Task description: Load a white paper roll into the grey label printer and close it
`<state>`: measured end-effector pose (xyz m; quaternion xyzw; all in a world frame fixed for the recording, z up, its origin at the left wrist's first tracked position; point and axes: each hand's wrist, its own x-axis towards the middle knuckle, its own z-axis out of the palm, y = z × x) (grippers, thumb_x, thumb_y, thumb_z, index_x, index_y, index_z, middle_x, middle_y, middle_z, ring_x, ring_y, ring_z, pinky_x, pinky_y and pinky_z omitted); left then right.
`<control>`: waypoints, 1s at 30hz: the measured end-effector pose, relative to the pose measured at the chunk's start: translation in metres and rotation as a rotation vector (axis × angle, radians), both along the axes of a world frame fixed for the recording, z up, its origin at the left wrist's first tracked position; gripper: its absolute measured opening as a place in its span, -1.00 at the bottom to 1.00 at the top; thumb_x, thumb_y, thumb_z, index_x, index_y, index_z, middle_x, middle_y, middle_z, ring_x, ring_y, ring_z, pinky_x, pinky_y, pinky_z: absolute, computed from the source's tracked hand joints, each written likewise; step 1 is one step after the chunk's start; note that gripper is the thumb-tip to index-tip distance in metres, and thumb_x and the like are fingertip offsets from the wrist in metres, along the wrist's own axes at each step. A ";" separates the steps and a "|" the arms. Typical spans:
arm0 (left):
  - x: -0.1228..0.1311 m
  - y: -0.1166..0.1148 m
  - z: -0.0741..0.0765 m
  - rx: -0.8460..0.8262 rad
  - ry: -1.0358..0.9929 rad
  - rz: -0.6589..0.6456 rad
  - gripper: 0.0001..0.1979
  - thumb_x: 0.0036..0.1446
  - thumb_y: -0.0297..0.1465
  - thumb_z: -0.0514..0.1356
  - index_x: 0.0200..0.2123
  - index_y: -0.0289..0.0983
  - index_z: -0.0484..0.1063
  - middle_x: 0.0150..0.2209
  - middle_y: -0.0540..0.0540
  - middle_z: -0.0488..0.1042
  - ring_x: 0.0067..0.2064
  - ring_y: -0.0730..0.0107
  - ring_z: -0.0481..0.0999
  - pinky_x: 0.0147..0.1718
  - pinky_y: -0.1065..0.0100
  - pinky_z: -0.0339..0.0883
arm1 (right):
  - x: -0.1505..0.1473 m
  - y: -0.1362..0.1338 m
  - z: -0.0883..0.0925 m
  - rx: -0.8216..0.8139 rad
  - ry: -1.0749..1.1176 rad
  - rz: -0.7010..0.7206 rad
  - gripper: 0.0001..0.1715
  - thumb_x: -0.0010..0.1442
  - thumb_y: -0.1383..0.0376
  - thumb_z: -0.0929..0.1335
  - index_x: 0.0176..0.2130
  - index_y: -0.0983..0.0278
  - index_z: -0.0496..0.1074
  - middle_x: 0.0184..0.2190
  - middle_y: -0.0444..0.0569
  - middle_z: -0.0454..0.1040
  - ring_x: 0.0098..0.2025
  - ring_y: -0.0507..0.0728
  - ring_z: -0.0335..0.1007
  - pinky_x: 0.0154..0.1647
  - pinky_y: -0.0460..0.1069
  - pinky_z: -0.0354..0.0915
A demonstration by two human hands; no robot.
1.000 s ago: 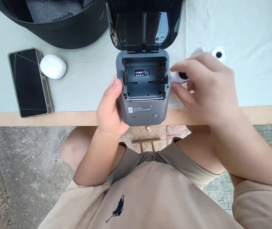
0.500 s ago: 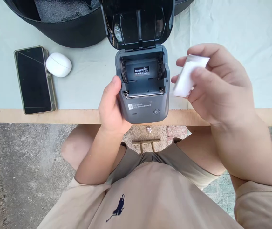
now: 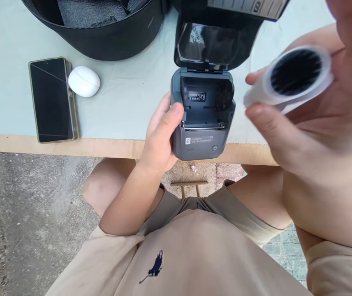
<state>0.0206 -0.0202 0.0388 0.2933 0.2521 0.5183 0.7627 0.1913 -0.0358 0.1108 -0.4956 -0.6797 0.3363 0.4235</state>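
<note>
Seen from the head camera, a person's left hand (image 3: 160, 142), thumb and fingers closed around the side of a gray printer (image 3: 205, 142), steadies it at the front edge of a cloth-covered table (image 3: 126, 111), its black lid (image 3: 213, 47) hinged open and its compartment bare. The right hand (image 3: 327, 135), partly curled, grips a white roll (image 3: 295, 70) with a dark end between thumb and fingers, to the right of the printer and apart from it. At left, a phone (image 3: 52, 98) lies beside a white case (image 3: 84, 81), near an open black bag (image 3: 111, 39).
</note>
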 end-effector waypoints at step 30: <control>0.006 -0.004 0.003 0.019 0.118 0.084 -0.68 0.11 -0.15 0.14 -0.12 -0.19 0.37 -0.17 -0.06 0.49 0.21 0.14 0.32 0.11 0.20 0.32 | -0.019 0.010 -0.012 0.424 -0.723 -0.078 -0.85 0.21 0.26 0.23 -0.33 0.06 0.37 -0.38 -0.19 0.46 -0.26 0.10 0.43 -0.25 0.07 0.23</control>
